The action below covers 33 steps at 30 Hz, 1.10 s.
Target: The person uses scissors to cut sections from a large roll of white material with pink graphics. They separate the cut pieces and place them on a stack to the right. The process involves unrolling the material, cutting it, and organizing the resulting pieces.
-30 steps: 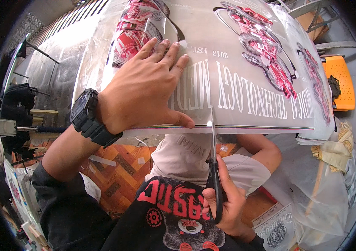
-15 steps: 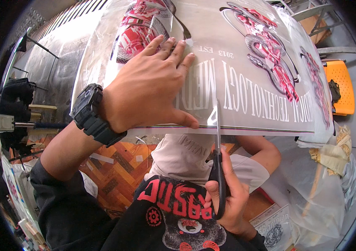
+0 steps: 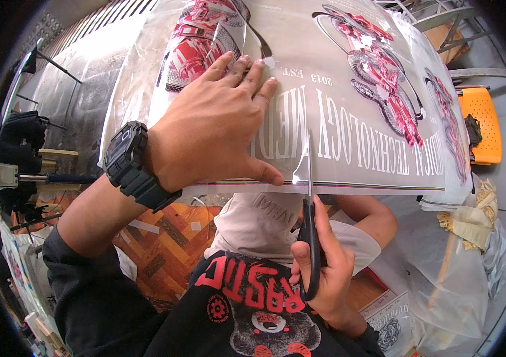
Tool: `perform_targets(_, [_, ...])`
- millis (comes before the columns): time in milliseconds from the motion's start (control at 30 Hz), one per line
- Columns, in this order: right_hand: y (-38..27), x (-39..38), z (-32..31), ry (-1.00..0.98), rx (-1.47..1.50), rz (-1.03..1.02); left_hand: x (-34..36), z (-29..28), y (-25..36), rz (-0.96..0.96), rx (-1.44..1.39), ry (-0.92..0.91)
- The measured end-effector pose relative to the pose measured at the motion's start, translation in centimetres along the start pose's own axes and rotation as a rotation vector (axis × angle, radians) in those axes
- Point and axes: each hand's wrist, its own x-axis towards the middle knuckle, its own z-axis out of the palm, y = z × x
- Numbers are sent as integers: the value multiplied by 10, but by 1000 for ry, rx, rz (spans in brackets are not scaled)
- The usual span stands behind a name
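Note:
A wide sheet of glossy transfer film (image 3: 291, 35) lies before me, printed with red and grey motifs and white lettering. My left hand (image 3: 211, 125) rests flat on it at the left, fingers spread and thumb near the close edge. In my right hand (image 3: 335, 273) is a pair of black-handled scissors (image 3: 309, 250), gripped upright just below that edge. The metal blades cross the dark-striped border and reach into the lettering, right of my left thumb. A slit in the film itself is hard to make out.
An orange perforated plastic seat (image 3: 486, 125) stands at the right, with cloth and clear plastic (image 3: 461, 297) below it. A metal frame (image 3: 452, 30) is at the far right. Dark cloth (image 3: 21, 140) hangs at the left. Patterned wooden flooring (image 3: 170, 244) shows under the sheet's edge.
The scissors and my right hand have moved a little farther from me, blades deeper over the sheet. My left hand stays flat in nearly the same place.

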Motion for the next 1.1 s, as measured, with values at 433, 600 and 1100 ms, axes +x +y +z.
perform_targets(433, [-13,27,0,10,-2,37,1,-2,-1,4,-23,-20])
perform_targets(600, [-14,41,2,42,13,41,1,-2,-1,8,-38,-20])
perform_targets(1100, [-31,74,-6,7,13,68,2,-1,-1,5,-54,-19])
